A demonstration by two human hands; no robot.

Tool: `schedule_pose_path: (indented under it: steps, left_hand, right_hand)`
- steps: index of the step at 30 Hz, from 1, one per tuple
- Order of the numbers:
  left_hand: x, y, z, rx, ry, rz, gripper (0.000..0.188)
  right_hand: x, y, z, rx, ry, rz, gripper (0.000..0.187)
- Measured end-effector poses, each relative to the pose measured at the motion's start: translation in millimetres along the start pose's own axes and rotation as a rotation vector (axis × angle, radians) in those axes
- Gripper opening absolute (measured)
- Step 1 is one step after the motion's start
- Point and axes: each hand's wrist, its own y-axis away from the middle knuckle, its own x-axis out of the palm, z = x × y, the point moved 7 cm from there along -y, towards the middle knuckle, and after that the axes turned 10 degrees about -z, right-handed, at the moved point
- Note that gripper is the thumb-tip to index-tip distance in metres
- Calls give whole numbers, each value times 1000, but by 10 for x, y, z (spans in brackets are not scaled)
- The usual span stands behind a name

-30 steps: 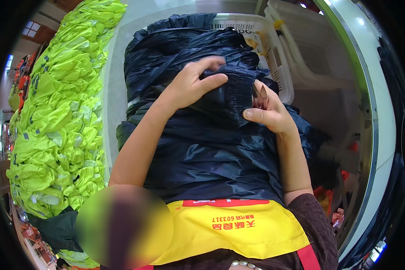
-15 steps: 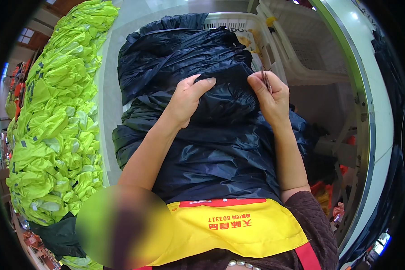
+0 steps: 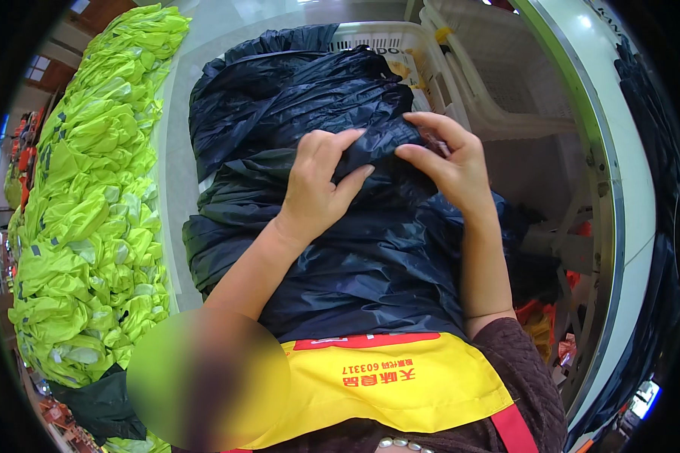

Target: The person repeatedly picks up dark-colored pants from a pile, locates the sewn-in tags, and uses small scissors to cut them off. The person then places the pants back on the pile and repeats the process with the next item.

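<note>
Quite glossy and wrinkly, the dark navy fabric [image 3: 386, 143] between the fingers [image 3: 440, 127]

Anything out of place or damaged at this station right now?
One oddity: a dark cloth lies at the near end of the bright yellow-green pile, breaking its color. The navy fabric is wrinkled, but I see no spill or damage.

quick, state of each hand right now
Left hand: thumb and fingers apart at the dark fabric; whether it grips cannot be told.
Right hand: holding a small metal tool, thumb and forefinger apart.
</note>
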Motion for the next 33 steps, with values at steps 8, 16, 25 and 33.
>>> schedule_pose_path:
  steps: [8, 16, 25, 33]
  left_hand:
    - [-56, 353, 1464, -423, 7, 642, 40]
    - [-436, 743, 1769, -602, 239, 334, 19]
    - [-960, 313, 750, -855, 652, -74, 22]
    - [-726, 444, 370, -1205, 1038, -115, 29]
  right_hand:
    - [-257, 150, 62, 13, -415, 135, 36]
    - [-644, 49, -371, 133, -511, -80, 40]
    - [-1051, -45, -647, 214, -674, -267, 39]
    - [-1207, 122, -678, 281, -717, -173, 27]
